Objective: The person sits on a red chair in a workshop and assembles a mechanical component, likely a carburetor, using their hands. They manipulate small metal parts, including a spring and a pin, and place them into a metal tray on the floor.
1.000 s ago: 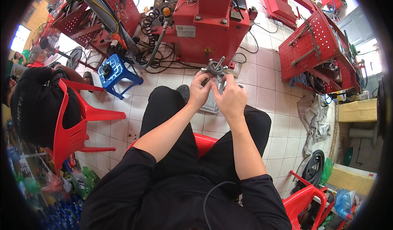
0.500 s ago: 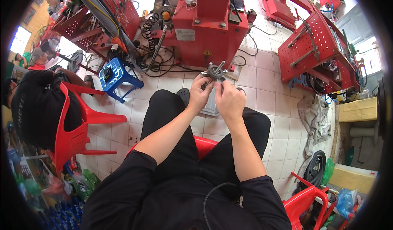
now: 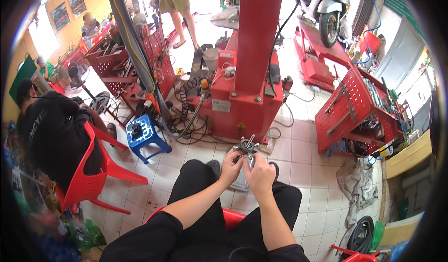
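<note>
In front of my knees, both hands hold a small grey metal part (image 3: 246, 145) with a round ring-like body and short rods sticking out of it; its exact kind I cannot make out. My left hand (image 3: 230, 168) is closed round its near left side. Against the near right side press the bent fingers of my right hand (image 3: 261, 173). Both sets of fingertips hide the underside of the part. Below the hands, a greyish tray-like object (image 3: 240, 184) lies on the floor between my feet, partly covered.
A red tyre machine (image 3: 247, 108) stands ahead, with hoses and cables at its base. On the left are a blue stool (image 3: 141, 132) and a seated person on a red chair (image 3: 105, 161). A red tool cart (image 3: 343, 117) and grey cloth (image 3: 352, 182) are at right.
The view has tilted up, so the hands sit lower and a standing person and a scooter now show at the back. Both hands still hold the metal part.
</note>
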`<act>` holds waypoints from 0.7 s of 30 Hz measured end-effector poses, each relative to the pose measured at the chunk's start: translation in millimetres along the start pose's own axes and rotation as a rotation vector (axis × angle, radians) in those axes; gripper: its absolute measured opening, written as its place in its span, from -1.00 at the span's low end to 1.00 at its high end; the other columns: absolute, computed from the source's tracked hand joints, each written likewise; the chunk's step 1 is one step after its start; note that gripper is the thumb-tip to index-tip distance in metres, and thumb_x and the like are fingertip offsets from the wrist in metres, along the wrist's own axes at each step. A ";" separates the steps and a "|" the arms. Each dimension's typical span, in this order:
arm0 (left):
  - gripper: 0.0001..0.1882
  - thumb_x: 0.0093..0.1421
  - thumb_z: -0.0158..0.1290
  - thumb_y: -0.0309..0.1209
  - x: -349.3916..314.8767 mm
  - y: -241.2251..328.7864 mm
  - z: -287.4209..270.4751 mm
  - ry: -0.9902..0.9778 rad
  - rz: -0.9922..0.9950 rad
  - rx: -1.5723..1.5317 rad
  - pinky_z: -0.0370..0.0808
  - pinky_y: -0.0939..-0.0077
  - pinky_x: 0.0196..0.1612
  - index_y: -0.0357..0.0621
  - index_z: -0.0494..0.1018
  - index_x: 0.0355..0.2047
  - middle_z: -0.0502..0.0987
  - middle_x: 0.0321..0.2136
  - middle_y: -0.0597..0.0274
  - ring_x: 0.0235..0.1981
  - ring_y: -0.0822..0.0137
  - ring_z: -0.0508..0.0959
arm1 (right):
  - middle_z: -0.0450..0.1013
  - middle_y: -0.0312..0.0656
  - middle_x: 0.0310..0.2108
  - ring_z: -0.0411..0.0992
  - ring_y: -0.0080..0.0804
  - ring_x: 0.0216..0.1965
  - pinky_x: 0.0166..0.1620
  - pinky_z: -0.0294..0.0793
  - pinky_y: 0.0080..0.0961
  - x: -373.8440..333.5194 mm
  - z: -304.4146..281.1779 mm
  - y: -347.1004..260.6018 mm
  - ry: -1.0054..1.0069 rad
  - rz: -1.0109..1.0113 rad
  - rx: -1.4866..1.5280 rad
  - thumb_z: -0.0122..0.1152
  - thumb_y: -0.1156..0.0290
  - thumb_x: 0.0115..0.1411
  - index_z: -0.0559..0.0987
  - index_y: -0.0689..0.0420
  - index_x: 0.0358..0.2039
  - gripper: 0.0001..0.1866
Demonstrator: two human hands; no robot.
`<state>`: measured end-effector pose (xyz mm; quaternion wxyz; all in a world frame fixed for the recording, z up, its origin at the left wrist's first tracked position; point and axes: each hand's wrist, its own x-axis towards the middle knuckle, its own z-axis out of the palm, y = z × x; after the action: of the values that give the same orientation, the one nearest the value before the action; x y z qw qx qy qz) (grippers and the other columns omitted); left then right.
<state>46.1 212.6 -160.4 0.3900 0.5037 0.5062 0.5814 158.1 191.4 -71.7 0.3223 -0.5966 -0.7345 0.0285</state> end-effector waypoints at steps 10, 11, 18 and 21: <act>-0.87 0.20 0.04 -0.54 -38.8 107.0 -19.7 -0.057 -0.084 -0.546 0.38 0.69 -0.24 -0.33 0.43 -0.25 0.38 -0.27 0.33 -0.27 0.56 0.42 | 0.43 -0.20 -0.59 0.41 -0.21 -0.58 -0.44 0.22 -0.38 -1.5 -99.2 -66.7 0.114 -0.190 0.036 0.19 0.33 0.08 0.48 0.14 -0.41 -0.85; -0.89 0.21 0.01 -0.58 -46.3 115.7 -25.5 -0.072 -0.097 -0.578 0.39 0.68 -0.21 -0.33 0.42 -0.24 0.37 -0.27 0.35 -0.24 0.55 0.43 | 0.44 -0.21 -0.57 0.42 -0.21 -0.54 -0.40 0.29 -0.36 -4.7 -112.9 -77.5 0.094 -0.181 0.065 0.20 0.37 0.07 0.49 0.15 -0.37 -0.84; -0.84 0.21 0.02 -0.57 -93.1 150.7 -54.3 -0.183 -0.042 -0.511 0.44 0.61 -0.16 -0.38 0.42 -0.20 0.35 -0.19 0.27 -0.20 0.50 0.45 | 0.46 -0.15 -0.50 0.46 -0.21 -0.42 -0.32 0.39 -0.33 -43.1 -148.7 -97.9 0.062 -0.429 0.216 0.20 0.48 0.07 0.48 0.19 -0.30 -0.82; -0.84 0.22 0.02 -0.55 -110.8 158.3 -58.8 -0.198 0.009 -0.473 0.45 0.61 -0.16 -0.38 0.44 -0.20 0.36 -0.20 0.26 -0.21 0.50 0.45 | 0.47 -0.14 -0.49 0.46 -0.22 -0.43 -0.33 0.37 -0.33 -63.4 -160.9 -107.0 -0.004 -0.340 0.168 0.20 0.47 0.07 0.47 0.19 -0.30 -0.83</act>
<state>18.3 65.4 -25.0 0.5420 0.4553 0.3132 0.6331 153.0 48.8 73.2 0.3696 -0.4348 -0.8204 0.0360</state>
